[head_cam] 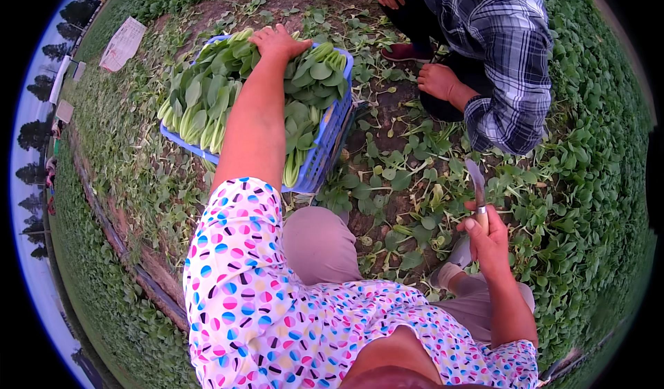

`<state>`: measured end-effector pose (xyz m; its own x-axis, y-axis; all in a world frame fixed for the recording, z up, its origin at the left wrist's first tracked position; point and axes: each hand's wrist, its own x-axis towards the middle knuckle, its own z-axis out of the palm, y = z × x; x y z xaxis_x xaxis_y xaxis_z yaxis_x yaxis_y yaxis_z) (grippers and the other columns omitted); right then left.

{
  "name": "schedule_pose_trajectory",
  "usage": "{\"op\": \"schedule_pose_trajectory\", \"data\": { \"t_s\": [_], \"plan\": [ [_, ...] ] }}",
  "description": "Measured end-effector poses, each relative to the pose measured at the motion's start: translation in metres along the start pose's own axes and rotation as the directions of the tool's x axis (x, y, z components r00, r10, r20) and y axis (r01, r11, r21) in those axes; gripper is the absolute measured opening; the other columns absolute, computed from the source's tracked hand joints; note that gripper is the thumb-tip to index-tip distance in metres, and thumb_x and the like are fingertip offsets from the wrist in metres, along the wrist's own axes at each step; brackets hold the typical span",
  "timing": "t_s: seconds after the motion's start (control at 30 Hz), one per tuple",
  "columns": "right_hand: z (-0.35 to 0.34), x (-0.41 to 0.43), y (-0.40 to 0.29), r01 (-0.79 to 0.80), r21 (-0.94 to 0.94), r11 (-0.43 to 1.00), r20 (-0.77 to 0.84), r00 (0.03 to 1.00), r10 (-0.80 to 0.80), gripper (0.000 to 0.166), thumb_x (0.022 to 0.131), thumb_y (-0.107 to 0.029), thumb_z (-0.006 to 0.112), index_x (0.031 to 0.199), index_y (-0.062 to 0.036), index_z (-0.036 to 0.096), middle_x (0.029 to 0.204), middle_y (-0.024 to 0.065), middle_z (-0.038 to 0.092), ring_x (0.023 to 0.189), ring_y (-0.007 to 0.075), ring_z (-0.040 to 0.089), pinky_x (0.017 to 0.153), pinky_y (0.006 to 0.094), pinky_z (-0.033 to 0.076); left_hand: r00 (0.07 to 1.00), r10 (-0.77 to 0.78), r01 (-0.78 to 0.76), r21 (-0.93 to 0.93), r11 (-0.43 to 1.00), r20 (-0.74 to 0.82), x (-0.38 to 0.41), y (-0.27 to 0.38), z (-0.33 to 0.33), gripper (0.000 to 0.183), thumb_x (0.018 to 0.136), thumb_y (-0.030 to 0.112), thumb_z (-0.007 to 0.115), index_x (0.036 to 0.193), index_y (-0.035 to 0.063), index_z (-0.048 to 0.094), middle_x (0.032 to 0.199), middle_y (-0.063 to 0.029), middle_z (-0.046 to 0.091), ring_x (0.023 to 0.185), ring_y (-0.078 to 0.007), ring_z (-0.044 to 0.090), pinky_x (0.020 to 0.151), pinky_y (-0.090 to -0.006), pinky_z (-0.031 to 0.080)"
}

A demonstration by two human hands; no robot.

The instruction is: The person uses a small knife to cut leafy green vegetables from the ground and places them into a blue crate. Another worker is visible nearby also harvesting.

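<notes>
My left arm reaches across a blue plastic crate (332,137) packed with bunches of leafy greens (202,95) with pale stalks. At the crate's far side, my left hand (280,44) lies palm down on top of the greens, fingers spread; what is under the palm is hidden. In my right hand (490,241) is a knife (476,179) with a slightly curved metal blade and a pale wooden handle. Its blade points away from me, raised above the leaf-strewn soil and apart from the crate.
A person in a plaid shirt (506,46) crouches at the far right, one hand (441,81) near their knee. Cut leaves (402,179) litter the soil between us. Dense leafy crop (581,181) grows on the right. A dark pipe or hose (111,233) runs along the left.
</notes>
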<state>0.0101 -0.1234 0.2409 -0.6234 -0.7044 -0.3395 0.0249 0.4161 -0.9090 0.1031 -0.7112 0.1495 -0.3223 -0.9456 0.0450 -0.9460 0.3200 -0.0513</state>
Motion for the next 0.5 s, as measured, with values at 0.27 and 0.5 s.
{"op": "schedule_pose_trajectory", "data": {
  "t_s": [0.27,0.5],
  "plan": [
    [-0.006,-0.002,0.003,0.002,0.052,0.999,-0.029,1.0,-0.001,0.043,0.093,-0.025,0.07,0.127,-0.0013,0.056,0.088,0.0012,0.065,0.071,0.0047,0.053,0.062,0.0204,0.04,0.99,0.073,-0.085,0.091,0.992,0.122,-0.01,-0.026,0.044,0.101,0.084,0.082,0.041,0.157,0.0147,0.021,0.159,-0.0195,0.026,0.143,-0.0451,0.03,0.105,-0.069,0.027],
    [-0.02,-0.021,-0.007,-0.053,0.108,0.993,-0.094,0.994,0.063,0.04,0.095,-0.021,0.068,0.127,-0.0015,0.055,0.089,0.0039,0.067,0.06,0.0016,0.045,0.053,0.0196,0.035,0.978,0.094,-0.096,0.0,0.995,0.186,0.019,-0.026,0.072,0.102,0.082,0.08,0.048,0.155,0.0119,0.024,0.156,-0.026,0.027,0.14,-0.0519,0.028,0.106,-0.0689,0.026]
  ]
}}
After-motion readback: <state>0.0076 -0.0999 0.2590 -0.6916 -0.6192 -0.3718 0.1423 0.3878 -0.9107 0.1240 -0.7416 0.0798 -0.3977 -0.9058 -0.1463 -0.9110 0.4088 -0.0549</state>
